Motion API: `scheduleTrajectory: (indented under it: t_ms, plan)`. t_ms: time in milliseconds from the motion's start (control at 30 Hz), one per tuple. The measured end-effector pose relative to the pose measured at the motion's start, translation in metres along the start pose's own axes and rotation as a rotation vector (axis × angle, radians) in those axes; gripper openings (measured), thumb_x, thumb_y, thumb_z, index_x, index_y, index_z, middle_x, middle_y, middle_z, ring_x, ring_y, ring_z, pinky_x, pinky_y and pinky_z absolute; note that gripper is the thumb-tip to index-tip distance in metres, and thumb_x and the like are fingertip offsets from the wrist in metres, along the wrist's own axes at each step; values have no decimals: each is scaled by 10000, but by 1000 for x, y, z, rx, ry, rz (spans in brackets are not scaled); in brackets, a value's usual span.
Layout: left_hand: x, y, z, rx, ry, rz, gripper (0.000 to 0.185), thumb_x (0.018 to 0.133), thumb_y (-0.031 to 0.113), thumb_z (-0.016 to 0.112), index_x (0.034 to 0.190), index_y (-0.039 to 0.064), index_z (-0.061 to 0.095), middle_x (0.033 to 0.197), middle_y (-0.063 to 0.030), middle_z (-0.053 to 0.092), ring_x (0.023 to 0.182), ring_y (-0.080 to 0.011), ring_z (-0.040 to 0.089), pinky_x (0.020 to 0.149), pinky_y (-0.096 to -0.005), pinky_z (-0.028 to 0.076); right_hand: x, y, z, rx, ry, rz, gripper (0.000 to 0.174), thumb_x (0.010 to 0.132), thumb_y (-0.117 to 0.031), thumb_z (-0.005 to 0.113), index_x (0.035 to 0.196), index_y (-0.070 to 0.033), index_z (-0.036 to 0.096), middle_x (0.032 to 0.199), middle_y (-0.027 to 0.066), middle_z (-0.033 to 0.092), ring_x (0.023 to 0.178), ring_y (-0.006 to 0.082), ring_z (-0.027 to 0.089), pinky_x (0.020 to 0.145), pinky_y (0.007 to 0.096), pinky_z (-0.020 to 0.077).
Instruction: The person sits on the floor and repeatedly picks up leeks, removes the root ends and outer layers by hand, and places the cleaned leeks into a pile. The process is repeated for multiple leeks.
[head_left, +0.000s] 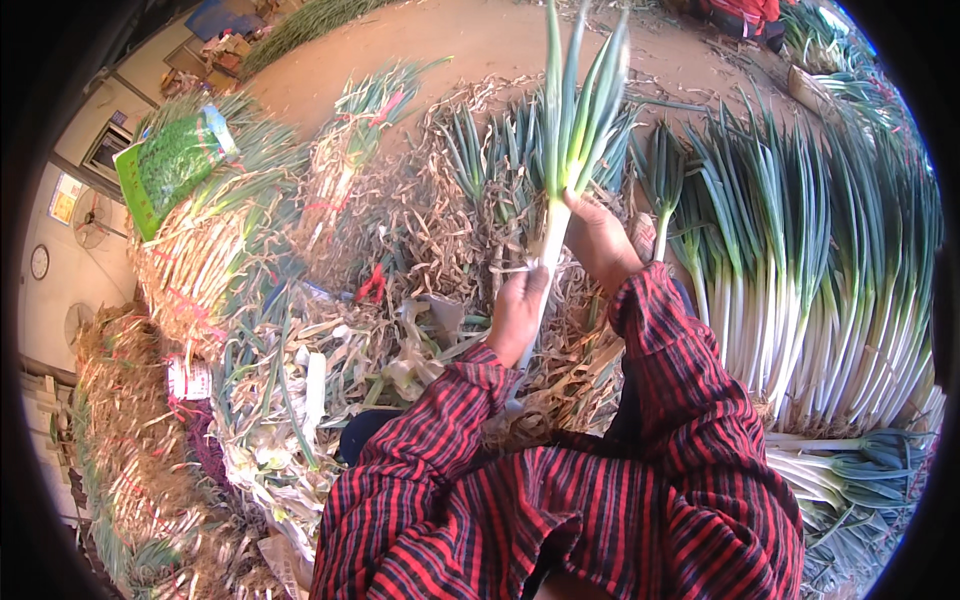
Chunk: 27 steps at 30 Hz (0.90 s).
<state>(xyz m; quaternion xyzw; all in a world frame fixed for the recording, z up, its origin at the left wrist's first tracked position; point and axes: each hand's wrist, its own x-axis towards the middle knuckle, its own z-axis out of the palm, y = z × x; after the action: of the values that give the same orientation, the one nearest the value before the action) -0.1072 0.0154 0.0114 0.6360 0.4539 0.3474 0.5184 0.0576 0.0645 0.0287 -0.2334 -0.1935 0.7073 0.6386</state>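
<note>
A single large green onion (556, 217) with a white stalk and fanned green leaves is held upright between both hands. My left hand (517, 315) wraps the lower white stalk, thumb pointing up. Higher up, my right hand (602, 238) grips it where white turns to green. Its root end runs down past my left hand and is hard to make out. Beneath the hands lies a heap of dry, shed leaves (442, 225). Cleaned green onions (780, 300) lie in a broad row to the right, white ends towards me.
Untrimmed bundles (217, 247) tied with pink strips are piled on the left, with a green plastic bag (176, 169) on top. Peeled scraps (262, 420) cover the ground at near left. More green onions (847, 472) lie crosswise at near right. A red cloth item (742, 11) is at the far right.
</note>
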Motion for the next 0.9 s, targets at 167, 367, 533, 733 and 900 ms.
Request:
scheduleTrajectory:
  t_ms: [167, 367, 533, 733, 900]
  plan:
    - [-24, -21, 2, -501, -85, -116, 353, 955, 376, 437, 931, 56, 587, 619, -14, 567, 472, -91, 505, 441, -199, 415, -4, -8, 11, 289, -364, 119, 295, 890, -251, 579, 1065, -19, 526, 926, 76, 608, 867, 185, 579, 803, 332, 471]
    - [-100, -88, -27, 868, -662, 36, 219, 871, 200, 544, 961, 11, 607, 909, -198, 631, 810, -346, 617, 669, -410, 509, 2, -34, -8, 396, -222, -111, 250, 954, -290, 454, 1029, -53, 428, 845, 55, 530, 635, 114, 482, 593, 274, 436]
    - [-79, -85, -31, 340, -94, 125, 332, 907, 279, 534, 1085, 0, 557, 781, -91, 624, 641, -189, 591, 602, -327, 505, 15, -37, -17, 227, 86, -232, 221, 956, -246, 456, 1027, -39, 424, 821, 61, 529, 647, 124, 495, 595, 266, 453]
    - [-67, -17, 13, -217, -316, -289, 302, 922, 328, 529, 959, 28, 549, 636, -24, 537, 485, -96, 468, 462, -211, 412, -21, 8, 22, -594, 375, -116, 171, 910, -216, 541, 884, -50, 503, 643, 5, 491, 556, 100, 474, 502, 242, 407]
    - [-61, -15, 28, -277, -209, -76, 334, 933, 341, 504, 970, 11, 538, 597, -19, 508, 512, -115, 484, 489, -282, 404, -25, 30, -2, -484, 412, -96, 142, 861, -129, 602, 877, -33, 499, 586, -22, 457, 442, 89, 413, 416, 245, 361]
